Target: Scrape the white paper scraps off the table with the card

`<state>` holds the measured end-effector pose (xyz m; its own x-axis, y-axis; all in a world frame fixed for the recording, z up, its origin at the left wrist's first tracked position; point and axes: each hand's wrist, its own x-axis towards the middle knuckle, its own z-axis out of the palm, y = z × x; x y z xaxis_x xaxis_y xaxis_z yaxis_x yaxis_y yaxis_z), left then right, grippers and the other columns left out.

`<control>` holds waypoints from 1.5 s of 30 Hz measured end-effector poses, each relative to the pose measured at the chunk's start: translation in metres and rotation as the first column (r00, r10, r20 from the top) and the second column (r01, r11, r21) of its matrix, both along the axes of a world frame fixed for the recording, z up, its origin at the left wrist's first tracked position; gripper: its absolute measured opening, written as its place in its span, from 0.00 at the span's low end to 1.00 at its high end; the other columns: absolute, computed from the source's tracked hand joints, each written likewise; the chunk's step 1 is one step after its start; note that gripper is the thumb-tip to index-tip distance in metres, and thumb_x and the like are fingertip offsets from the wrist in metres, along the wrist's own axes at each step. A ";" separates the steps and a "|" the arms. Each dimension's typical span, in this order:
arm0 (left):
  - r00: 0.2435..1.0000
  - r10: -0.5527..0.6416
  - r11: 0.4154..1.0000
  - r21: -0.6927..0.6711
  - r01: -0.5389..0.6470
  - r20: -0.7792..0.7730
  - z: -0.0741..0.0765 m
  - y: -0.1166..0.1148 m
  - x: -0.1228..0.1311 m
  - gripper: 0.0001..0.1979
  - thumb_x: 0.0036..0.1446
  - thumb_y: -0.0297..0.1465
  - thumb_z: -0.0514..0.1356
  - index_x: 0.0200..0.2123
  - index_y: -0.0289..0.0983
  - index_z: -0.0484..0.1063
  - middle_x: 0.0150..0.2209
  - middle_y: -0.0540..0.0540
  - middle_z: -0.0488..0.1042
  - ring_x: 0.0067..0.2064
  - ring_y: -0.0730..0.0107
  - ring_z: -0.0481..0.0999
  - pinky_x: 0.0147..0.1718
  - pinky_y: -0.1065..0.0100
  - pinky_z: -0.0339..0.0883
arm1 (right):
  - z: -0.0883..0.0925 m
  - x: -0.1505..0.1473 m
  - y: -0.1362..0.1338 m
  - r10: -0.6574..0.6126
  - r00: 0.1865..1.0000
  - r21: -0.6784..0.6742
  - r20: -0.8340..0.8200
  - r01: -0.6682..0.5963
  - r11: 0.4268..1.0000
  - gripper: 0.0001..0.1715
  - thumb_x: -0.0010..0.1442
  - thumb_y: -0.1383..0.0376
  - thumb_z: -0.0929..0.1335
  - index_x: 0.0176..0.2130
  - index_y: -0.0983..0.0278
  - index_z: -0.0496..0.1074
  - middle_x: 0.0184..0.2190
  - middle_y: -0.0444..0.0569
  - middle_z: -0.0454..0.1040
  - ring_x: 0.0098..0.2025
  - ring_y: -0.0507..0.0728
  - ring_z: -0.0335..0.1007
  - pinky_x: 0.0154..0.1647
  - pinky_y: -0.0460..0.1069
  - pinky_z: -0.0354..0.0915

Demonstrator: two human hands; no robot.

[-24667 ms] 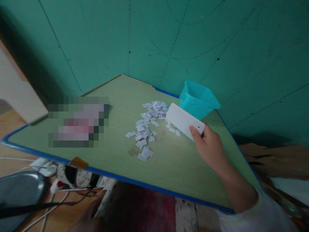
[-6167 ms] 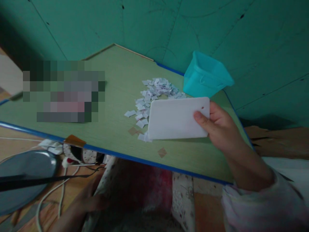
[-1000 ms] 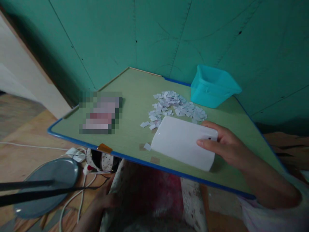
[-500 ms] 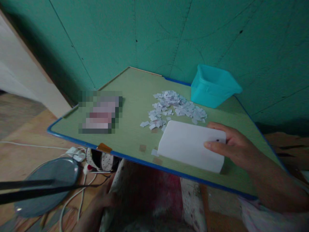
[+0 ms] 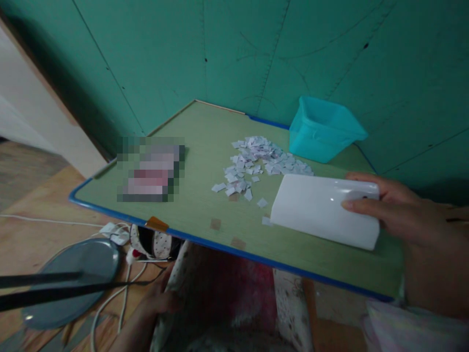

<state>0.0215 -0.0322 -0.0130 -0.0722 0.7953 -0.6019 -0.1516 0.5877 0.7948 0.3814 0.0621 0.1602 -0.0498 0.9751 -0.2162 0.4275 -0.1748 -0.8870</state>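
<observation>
My right hand (image 5: 388, 208) grips the right end of a glossy white rectangular piece (image 5: 322, 208), thumb on top, and holds it over the right part of the green table. Left of the piece lies a small paper square (image 5: 266, 221). Behind it spreads a heap of small white paper pieces (image 5: 264, 151). My left hand (image 5: 164, 298) is low, below the table's front edge beside my lap; its fingers are dim and partly hidden, so what they do cannot be made out.
A turquoise bin (image 5: 322, 132) stands at the table's back right. A pixelated flat object (image 5: 152, 173) lies on the left of the table (image 5: 190, 205). On the floor are a round grey stool top (image 5: 76, 278) and white cables (image 5: 106, 303).
My right hand has moved right with the white piece, which has tilted and now shines. One small paper square beside its left end has shifted right. My left hand has hardly moved.
</observation>
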 end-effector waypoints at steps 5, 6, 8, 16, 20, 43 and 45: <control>0.961 -0.011 0.997 -0.073 0.033 0.277 0.010 0.010 0.001 0.21 0.17 0.15 0.59 0.17 0.44 0.75 0.17 0.56 0.76 0.27 0.60 0.75 0.27 0.68 0.71 | 0.000 0.003 0.002 -0.173 0.984 0.044 -0.040 0.175 0.984 0.17 0.36 0.64 0.73 0.30 0.60 0.68 0.18 0.39 0.67 0.17 0.49 0.61 0.13 0.42 0.55; 0.957 0.003 0.996 -0.082 0.021 0.289 0.011 0.010 0.002 0.21 0.17 0.15 0.59 0.16 0.44 0.76 0.18 0.57 0.76 0.25 0.61 0.75 0.26 0.68 0.71 | -0.001 0.002 0.002 -0.191 0.981 0.047 -0.044 0.193 0.980 0.18 0.36 0.64 0.73 0.30 0.60 0.68 0.19 0.39 0.68 0.17 0.49 0.61 0.13 0.43 0.55; 0.957 0.049 0.997 -0.072 -0.029 0.287 0.012 0.007 0.007 0.21 0.17 0.15 0.58 0.17 0.45 0.76 0.18 0.58 0.76 0.24 0.64 0.73 0.25 0.70 0.71 | -0.003 -0.001 0.002 -0.187 0.982 0.050 -0.041 0.189 0.981 0.17 0.37 0.64 0.72 0.30 0.60 0.67 0.19 0.39 0.68 0.17 0.49 0.62 0.13 0.42 0.55; 0.966 0.022 1.000 -0.010 -0.020 0.257 0.012 0.006 0.011 0.22 0.18 0.16 0.58 0.20 0.43 0.78 0.13 0.59 0.70 0.22 0.68 0.70 0.27 0.72 0.70 | -0.011 -0.007 -0.001 -0.041 0.995 0.101 -0.093 0.050 0.994 0.13 0.42 0.62 0.72 0.30 0.60 0.67 0.21 0.38 0.67 0.20 0.47 0.62 0.16 0.40 0.57; 0.962 0.052 0.998 -0.038 -0.043 0.269 0.008 0.007 0.007 0.23 0.18 0.16 0.58 0.23 0.43 0.78 0.15 0.58 0.73 0.23 0.67 0.72 0.24 0.71 0.69 | -0.011 -0.003 -0.001 -0.060 0.996 0.133 -0.061 0.068 0.989 0.12 0.42 0.63 0.72 0.29 0.61 0.68 0.19 0.38 0.66 0.19 0.46 0.60 0.15 0.39 0.55; 0.997 0.038 0.998 0.040 -0.041 0.067 0.005 -0.002 0.018 0.21 0.19 0.21 0.56 0.24 0.42 0.74 0.20 0.54 0.76 0.32 0.57 0.74 0.31 0.67 0.69 | -0.003 -0.009 -0.002 -0.028 0.998 0.124 0.052 0.021 0.992 0.10 0.41 0.63 0.70 0.26 0.62 0.66 0.17 0.39 0.63 0.17 0.48 0.59 0.13 0.42 0.52; 1.000 0.021 0.998 0.051 -0.022 0.018 0.006 -0.002 0.017 0.21 0.20 0.22 0.56 0.25 0.41 0.74 0.22 0.53 0.78 0.32 0.57 0.74 0.31 0.66 0.68 | -0.001 -0.007 0.000 -0.114 0.988 0.182 0.100 0.095 0.979 0.09 0.42 0.64 0.70 0.25 0.62 0.65 0.16 0.38 0.62 0.16 0.48 0.57 0.13 0.42 0.51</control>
<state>0.0390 -0.0342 -0.0075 -0.0797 0.8235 -0.5616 -0.1777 0.5427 0.8209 0.3743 0.0617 0.1596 0.0689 0.9969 -0.0389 0.5114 -0.0688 -0.8566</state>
